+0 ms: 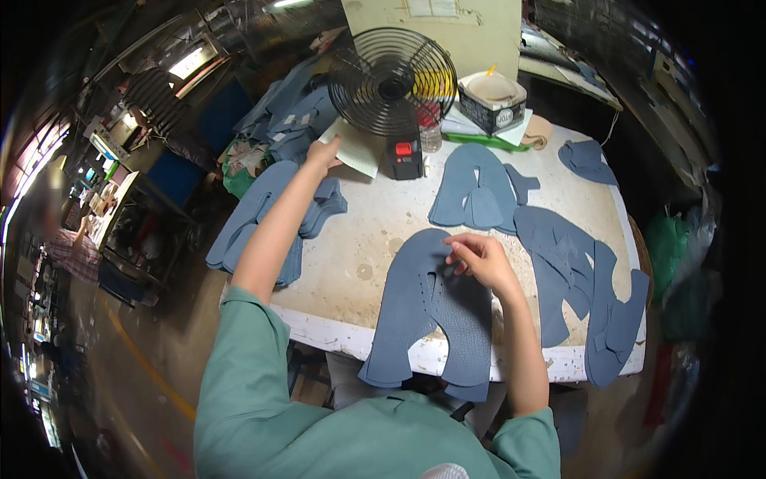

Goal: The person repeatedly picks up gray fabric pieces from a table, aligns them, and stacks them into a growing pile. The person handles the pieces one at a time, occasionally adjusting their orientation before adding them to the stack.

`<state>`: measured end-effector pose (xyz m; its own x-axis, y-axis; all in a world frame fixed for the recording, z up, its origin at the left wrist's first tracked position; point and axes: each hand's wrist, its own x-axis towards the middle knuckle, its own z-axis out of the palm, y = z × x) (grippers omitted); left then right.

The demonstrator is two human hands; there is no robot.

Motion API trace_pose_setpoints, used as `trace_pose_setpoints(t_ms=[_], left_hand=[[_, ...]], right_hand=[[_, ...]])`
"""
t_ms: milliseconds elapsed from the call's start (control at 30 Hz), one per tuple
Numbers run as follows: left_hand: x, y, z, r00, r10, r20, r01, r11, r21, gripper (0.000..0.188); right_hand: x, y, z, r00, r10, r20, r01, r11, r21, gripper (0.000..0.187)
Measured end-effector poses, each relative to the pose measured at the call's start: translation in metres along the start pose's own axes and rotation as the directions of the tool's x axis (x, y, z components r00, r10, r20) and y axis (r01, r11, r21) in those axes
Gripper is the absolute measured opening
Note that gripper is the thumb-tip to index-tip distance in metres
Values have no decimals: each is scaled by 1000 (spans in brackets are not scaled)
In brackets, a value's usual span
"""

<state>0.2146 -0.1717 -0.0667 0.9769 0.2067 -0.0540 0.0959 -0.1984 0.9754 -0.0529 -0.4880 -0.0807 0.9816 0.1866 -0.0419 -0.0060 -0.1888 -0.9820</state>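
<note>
My left hand point(321, 153) reaches far forward, its fingers closed on the edge of a pale sheet of paper point(357, 150) beside the fan. Over a stack of blue-grey leather shoe uppers point(407, 279) at the table's front edge hovers my right hand point(481, 259). Its fingers are curled with thumb and forefinger close together; anything between them is too small to make out. The top upper is arched, with a slit, rows of small holes and two legs hanging over the edge. Under my left forearm lies a stack of similar cut pieces point(254, 209).
A black caged fan point(391, 86) on a battery base stands at the back, next to a clear bottle point(431, 137) and a tub point(492, 102). More cut pieces lie at right centre point(476, 188) and along the right edge point(558, 255). Blue scraps point(295, 116) are heaped back left.
</note>
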Motion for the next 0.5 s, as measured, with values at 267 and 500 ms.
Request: trace_pose_setpoints(t_ms=[267, 500], left_hand=[[-129, 34, -29, 900, 378, 218, -436, 789, 433, 27], [-209, -8, 32, 813, 280, 510, -457, 850, 261, 27]], right_hand=[[13, 28, 7, 888, -325, -324, 83, 808, -583, 39], [38, 49, 26, 883, -430, -188, 221, 735, -641, 47]])
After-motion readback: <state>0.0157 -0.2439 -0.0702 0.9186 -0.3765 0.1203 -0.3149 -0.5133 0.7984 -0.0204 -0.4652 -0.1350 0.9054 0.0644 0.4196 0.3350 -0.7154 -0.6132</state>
